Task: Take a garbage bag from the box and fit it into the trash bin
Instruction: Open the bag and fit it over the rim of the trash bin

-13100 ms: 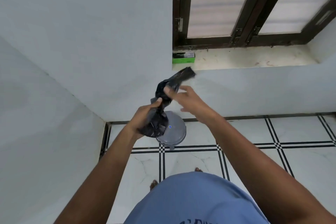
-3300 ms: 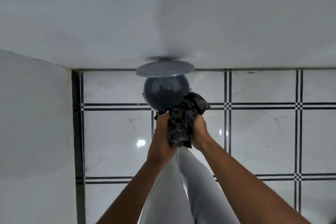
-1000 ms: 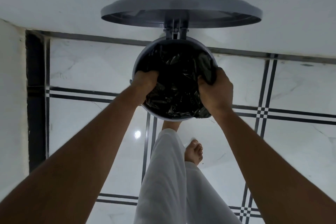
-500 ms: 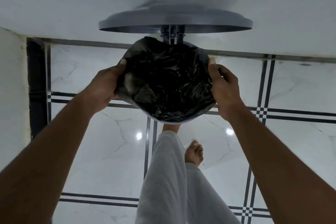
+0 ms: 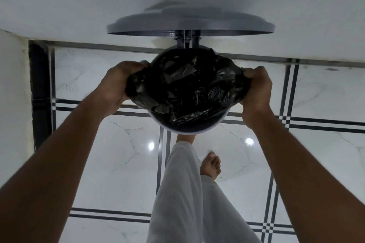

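A round grey trash bin (image 5: 187,129) stands on the tiled floor against the wall, its lid (image 5: 189,23) tipped up and open. A crumpled black garbage bag (image 5: 185,89) fills the bin's mouth. My left hand (image 5: 116,87) grips the bag's edge at the bin's left side, and my right hand (image 5: 256,87) grips the bag's edge at the right side. The bag is stretched wide between both hands and drapes over the left and right rim. The near rim shows bare grey. The box is out of view.
White walls close in behind the bin and on the left (image 5: 13,85), forming a corner. My white-trousered leg (image 5: 183,193) and a bare foot (image 5: 211,165) stand just in front of the bin on glossy white tiles with dark lines.
Both hands have pulled the bag's edge outward and down over the sides of the rim. The bag sits wider and lower in the bin than half a second ago.
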`<state>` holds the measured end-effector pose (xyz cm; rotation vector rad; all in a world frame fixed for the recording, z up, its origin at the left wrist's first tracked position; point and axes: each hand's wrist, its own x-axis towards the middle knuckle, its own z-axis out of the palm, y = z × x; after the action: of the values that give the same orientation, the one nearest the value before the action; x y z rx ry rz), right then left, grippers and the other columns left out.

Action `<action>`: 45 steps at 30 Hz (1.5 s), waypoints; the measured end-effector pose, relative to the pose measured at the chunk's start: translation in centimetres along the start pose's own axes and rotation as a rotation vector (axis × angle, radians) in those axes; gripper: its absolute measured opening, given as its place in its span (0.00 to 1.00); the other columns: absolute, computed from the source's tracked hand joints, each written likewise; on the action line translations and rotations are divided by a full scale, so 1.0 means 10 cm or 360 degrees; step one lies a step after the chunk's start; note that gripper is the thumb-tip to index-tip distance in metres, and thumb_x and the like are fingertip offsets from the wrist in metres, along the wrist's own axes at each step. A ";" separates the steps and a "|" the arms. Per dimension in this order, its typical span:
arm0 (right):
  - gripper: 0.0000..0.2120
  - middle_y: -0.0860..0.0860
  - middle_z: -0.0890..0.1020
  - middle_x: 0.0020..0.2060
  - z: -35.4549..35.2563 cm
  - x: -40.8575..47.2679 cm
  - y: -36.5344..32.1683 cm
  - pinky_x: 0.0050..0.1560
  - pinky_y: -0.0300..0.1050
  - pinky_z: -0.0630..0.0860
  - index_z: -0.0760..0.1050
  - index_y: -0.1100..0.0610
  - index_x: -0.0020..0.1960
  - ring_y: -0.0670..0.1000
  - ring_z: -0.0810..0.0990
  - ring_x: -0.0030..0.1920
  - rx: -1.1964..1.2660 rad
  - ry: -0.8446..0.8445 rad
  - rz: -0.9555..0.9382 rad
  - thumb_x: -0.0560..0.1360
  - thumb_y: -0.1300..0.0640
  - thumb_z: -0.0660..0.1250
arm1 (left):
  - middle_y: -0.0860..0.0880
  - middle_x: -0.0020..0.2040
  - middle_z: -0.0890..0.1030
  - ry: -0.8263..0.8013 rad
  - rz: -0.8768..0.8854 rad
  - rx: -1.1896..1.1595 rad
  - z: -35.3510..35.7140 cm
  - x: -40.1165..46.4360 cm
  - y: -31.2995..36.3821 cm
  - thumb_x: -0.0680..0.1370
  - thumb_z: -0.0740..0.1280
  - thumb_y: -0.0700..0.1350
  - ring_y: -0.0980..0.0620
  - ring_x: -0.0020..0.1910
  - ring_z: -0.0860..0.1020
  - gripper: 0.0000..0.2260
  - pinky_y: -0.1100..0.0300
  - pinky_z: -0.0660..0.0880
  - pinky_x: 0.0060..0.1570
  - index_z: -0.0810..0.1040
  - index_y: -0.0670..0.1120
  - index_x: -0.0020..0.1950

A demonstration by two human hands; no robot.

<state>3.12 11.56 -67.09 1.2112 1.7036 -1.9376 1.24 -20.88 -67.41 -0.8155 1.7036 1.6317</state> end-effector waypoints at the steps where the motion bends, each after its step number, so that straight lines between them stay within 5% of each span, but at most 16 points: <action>1: 0.16 0.44 0.74 0.33 -0.01 0.00 -0.02 0.45 0.48 0.71 0.70 0.49 0.34 0.47 0.75 0.37 -0.0056 -0.0085 -0.0028 0.80 0.48 0.62 | 0.44 0.55 0.85 0.0044 0.0044 0.0101 -0.01 -0.01 0.01 0.83 0.73 0.47 0.41 0.52 0.84 0.09 0.44 0.82 0.54 0.85 0.44 0.59; 3: 0.20 0.44 0.87 0.39 -0.04 0.01 -0.03 0.53 0.50 0.83 0.84 0.46 0.39 0.47 0.88 0.43 -0.0379 -0.0192 -0.0123 0.86 0.41 0.66 | 0.49 0.55 0.90 0.0195 0.0138 0.0358 -0.05 -0.02 0.00 0.80 0.77 0.44 0.46 0.51 0.87 0.09 0.50 0.85 0.53 0.89 0.51 0.60; 5: 0.13 0.46 0.91 0.44 -0.07 0.07 -0.01 0.59 0.51 0.88 0.88 0.48 0.49 0.47 0.90 0.48 -0.0597 -0.0154 -0.0216 0.86 0.43 0.71 | 0.46 0.50 0.89 0.0283 0.0125 0.0392 -0.06 -0.02 0.01 0.81 0.74 0.43 0.45 0.47 0.86 0.08 0.52 0.84 0.50 0.90 0.47 0.58; 8: 0.11 0.45 0.89 0.41 -0.11 0.18 0.02 0.55 0.47 0.87 0.86 0.50 0.49 0.45 0.87 0.45 -0.0608 -0.0064 -0.0159 0.87 0.48 0.70 | 0.47 0.53 0.89 0.0466 -0.0033 0.0144 -0.08 0.05 0.04 0.82 0.71 0.53 0.44 0.50 0.87 0.11 0.47 0.84 0.55 0.88 0.48 0.56; 10: 0.12 0.46 0.88 0.43 -0.10 0.23 0.01 0.59 0.54 0.86 0.85 0.50 0.48 0.50 0.87 0.49 -0.0757 -0.0003 -0.0148 0.84 0.45 0.69 | 0.48 0.50 0.89 0.0618 -0.0087 0.0310 -0.08 0.11 0.03 0.83 0.71 0.57 0.47 0.48 0.87 0.12 0.54 0.84 0.53 0.87 0.51 0.48; 12: 0.13 0.45 0.84 0.38 -0.09 0.25 -0.01 0.53 0.54 0.82 0.82 0.53 0.43 0.53 0.83 0.45 -0.0865 0.0047 -0.0140 0.78 0.46 0.65 | 0.49 0.43 0.83 0.0776 -0.0105 0.0543 -0.05 0.17 0.01 0.85 0.69 0.59 0.52 0.39 0.80 0.18 0.60 0.77 0.42 0.81 0.49 0.42; 15: 0.08 0.47 0.76 0.37 -0.04 0.22 -0.06 0.51 0.53 0.70 0.70 0.50 0.35 0.53 0.72 0.44 -0.0846 0.0031 -0.0145 0.70 0.48 0.59 | 0.46 0.41 0.79 0.0837 -0.0091 0.0718 -0.03 0.24 0.03 0.83 0.67 0.68 0.49 0.37 0.77 0.28 0.56 0.74 0.43 0.78 0.43 0.41; 18: 0.11 0.41 0.82 0.44 0.02 0.21 -0.06 0.62 0.55 0.76 0.79 0.43 0.46 0.50 0.80 0.50 -0.0506 -0.0025 -0.0251 0.73 0.39 0.61 | 0.52 0.66 0.85 0.0652 0.0153 0.0628 0.08 0.21 0.03 0.71 0.73 0.79 0.53 0.60 0.84 0.37 0.55 0.79 0.64 0.84 0.53 0.68; 21: 0.26 0.45 0.84 0.65 0.07 0.21 0.02 0.69 0.46 0.76 0.77 0.42 0.70 0.46 0.82 0.65 -0.0885 -0.0115 -0.0504 0.75 0.36 0.76 | 0.53 0.78 0.73 0.0314 0.0533 0.1334 0.14 0.18 0.00 0.67 0.84 0.69 0.51 0.73 0.74 0.45 0.53 0.74 0.69 0.72 0.61 0.80; 23: 0.24 0.50 0.81 0.67 0.06 0.28 0.12 0.65 0.40 0.72 0.81 0.45 0.70 0.50 0.80 0.67 -0.1364 -0.0097 -0.0723 0.77 0.42 0.80 | 0.52 0.69 0.80 0.0326 0.0651 0.1633 0.15 0.22 -0.02 0.72 0.84 0.57 0.46 0.68 0.80 0.29 0.49 0.78 0.65 0.80 0.57 0.70; 26: 0.15 0.56 0.84 0.61 0.03 0.40 0.20 0.59 0.40 0.72 0.85 0.53 0.67 0.58 0.83 0.62 -0.1591 0.0052 -0.0902 0.82 0.57 0.73 | 0.51 0.55 0.86 0.0549 0.0654 0.1626 0.16 0.27 -0.03 0.79 0.74 0.44 0.44 0.52 0.84 0.07 0.54 0.78 0.54 0.87 0.52 0.55; 30: 0.11 0.51 0.87 0.51 0.04 0.43 0.12 0.55 0.42 0.72 0.86 0.56 0.64 0.54 0.83 0.53 -0.1479 0.0116 -0.1023 0.84 0.57 0.70 | 0.51 0.50 0.84 0.0678 0.0522 0.1243 0.18 0.28 0.04 0.82 0.71 0.43 0.50 0.49 0.79 0.06 0.62 0.71 0.52 0.88 0.47 0.53; 34: 0.13 0.47 0.80 0.37 0.07 0.48 0.07 0.45 0.43 0.64 0.78 0.56 0.44 0.55 0.78 0.45 -0.1355 0.0135 -0.0806 0.87 0.54 0.67 | 0.51 0.40 0.83 0.0579 0.0111 0.0288 0.12 0.36 0.15 0.81 0.71 0.38 0.48 0.47 0.80 0.10 0.56 0.76 0.52 0.84 0.49 0.42; 36: 0.11 0.47 0.79 0.40 0.09 0.55 0.07 0.46 0.42 0.63 0.77 0.54 0.47 0.53 0.76 0.47 -0.1282 0.0189 -0.0737 0.88 0.53 0.65 | 0.49 0.42 0.83 0.0522 0.0066 0.0228 0.09 0.42 0.15 0.80 0.71 0.38 0.46 0.48 0.80 0.10 0.52 0.77 0.54 0.85 0.49 0.42; 40: 0.12 0.47 0.82 0.48 0.14 0.70 0.10 0.48 0.40 0.65 0.83 0.59 0.58 0.50 0.78 0.50 -0.1207 0.0264 -0.0755 0.88 0.51 0.66 | 0.49 0.51 0.86 0.0430 0.0103 0.0238 0.17 0.53 0.16 0.86 0.70 0.47 0.51 0.48 0.84 0.07 0.56 0.83 0.52 0.86 0.48 0.60; 45: 0.16 0.48 0.84 0.48 0.16 0.88 0.12 0.51 0.41 0.70 0.85 0.58 0.58 0.51 0.81 0.52 -0.1085 0.0317 -0.0578 0.88 0.46 0.66 | 0.56 0.45 0.89 0.0432 0.0212 0.0458 0.17 0.66 0.15 0.82 0.77 0.52 0.62 0.39 0.86 0.07 0.64 0.85 0.47 0.90 0.51 0.56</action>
<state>-1.99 12.40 -74.45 0.8880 2.5365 -1.2100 -3.86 -19.13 -71.80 -0.8226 2.1639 1.3597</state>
